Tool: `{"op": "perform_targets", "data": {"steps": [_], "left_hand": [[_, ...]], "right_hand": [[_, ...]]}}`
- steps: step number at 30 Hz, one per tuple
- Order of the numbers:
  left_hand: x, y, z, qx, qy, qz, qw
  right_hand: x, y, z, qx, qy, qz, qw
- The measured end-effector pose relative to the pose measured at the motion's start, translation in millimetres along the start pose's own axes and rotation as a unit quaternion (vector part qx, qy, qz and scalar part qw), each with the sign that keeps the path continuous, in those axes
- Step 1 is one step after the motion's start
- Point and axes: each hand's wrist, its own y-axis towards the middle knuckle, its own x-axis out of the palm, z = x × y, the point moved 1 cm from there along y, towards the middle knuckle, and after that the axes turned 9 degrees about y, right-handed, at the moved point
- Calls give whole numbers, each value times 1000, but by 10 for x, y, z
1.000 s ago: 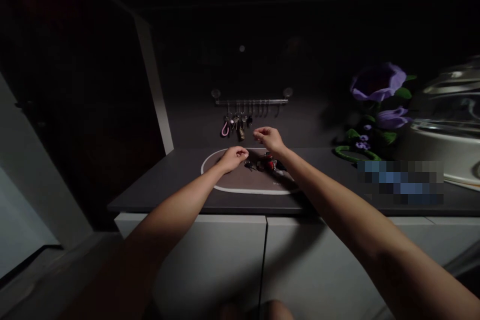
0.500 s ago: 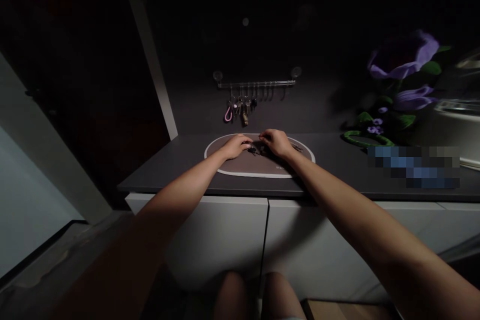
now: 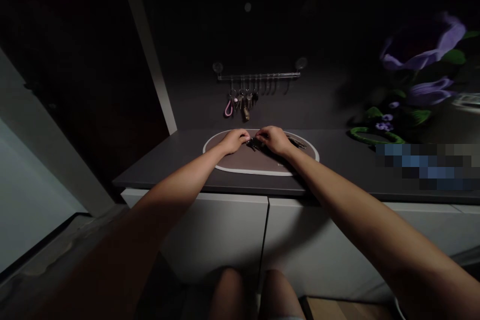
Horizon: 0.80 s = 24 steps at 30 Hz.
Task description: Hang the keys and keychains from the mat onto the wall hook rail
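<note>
Over the oval brown mat (image 3: 258,166) with a pale rim, both hands are close together. My left hand (image 3: 234,141) is closed in a pinch at the left side of a small dark bunch of keys (image 3: 253,146). From the other side my right hand (image 3: 274,140) curls down, its thumb and fingertips pinched on the same bunch. The finer parts between the fingertips are too dark and small to make out. More keys (image 3: 298,142) lie on the mat just right of my right hand.
A clear hook rail (image 3: 260,77) on the dark wall carries several key sets and a pink loop strap (image 3: 228,108). Purple flowers (image 3: 431,91) and a green ring-shaped piece (image 3: 375,136) stand on the counter (image 3: 337,165) at right. White cabinet doors (image 3: 221,235) are below.
My hands have come slightly closer together, with the bunch of keys now between their fingertips. My left fingers have closed into a tighter pinch. The view has shifted a little.
</note>
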Motion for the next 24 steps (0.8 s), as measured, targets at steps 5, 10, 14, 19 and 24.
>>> {"op": "perform_targets", "data": {"steps": [5,10,14,19,24], "left_hand": [[-50,-14,52,-15,-6,33,999],[-69,-16,91,-24,-23,62,998],[-67,-3,103,-27,-42,88,995],[-72,11,122,-28,-62,113,991],[-90,9,158,-21,-66,134,989]], "right_hand": [[27,17,-12,-28,-17,-12,999],[39,22,-18,-31,6,3,1000],[46,22,-19,-18,39,30,999],[40,27,-25,-9,83,63,995],[9,22,-59,-3,110,77,991]]}}
